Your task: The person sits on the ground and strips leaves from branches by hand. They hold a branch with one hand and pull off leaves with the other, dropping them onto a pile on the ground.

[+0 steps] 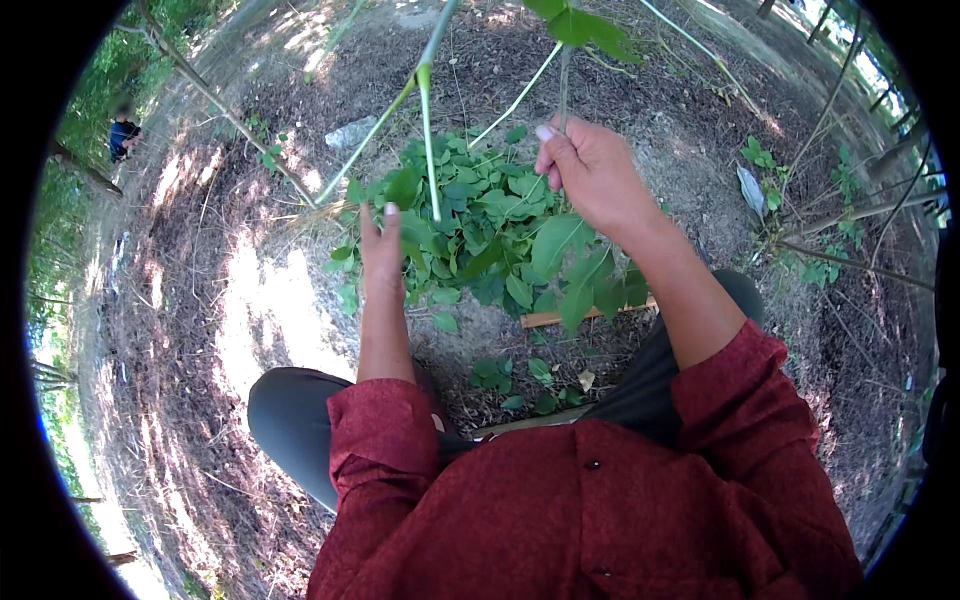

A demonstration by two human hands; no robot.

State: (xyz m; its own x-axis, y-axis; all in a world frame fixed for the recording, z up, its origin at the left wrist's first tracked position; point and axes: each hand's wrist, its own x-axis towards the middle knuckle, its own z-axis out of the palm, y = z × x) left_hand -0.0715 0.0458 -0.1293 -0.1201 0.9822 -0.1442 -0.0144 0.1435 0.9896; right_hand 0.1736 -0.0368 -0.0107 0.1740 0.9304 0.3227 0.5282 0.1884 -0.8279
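My right hand (590, 170) is closed, thumb against fingers, round the thin stem (564, 85) of a leafy branch. Green leaves (590, 30) of the branch show above that hand, and bare green stalks (430, 140) hang down left of it. Larger leaves (562, 245) droop just below the right wrist. My left hand (382, 250) points upward at the left side of a heap of green leaves (490, 215), thumb and fingers apart. A single leaf (403, 187) shows right by its fingertips; whether they touch it I cannot tell.
A wooden strip (590, 314) shows under the heap's near edge. Loose leaves (510, 380) lie between my crossed legs. A pale stone (350, 132) is beyond the heap. Thin trunks (235, 120) and branches (860, 212) stand either side. A person (122, 138) is far left.
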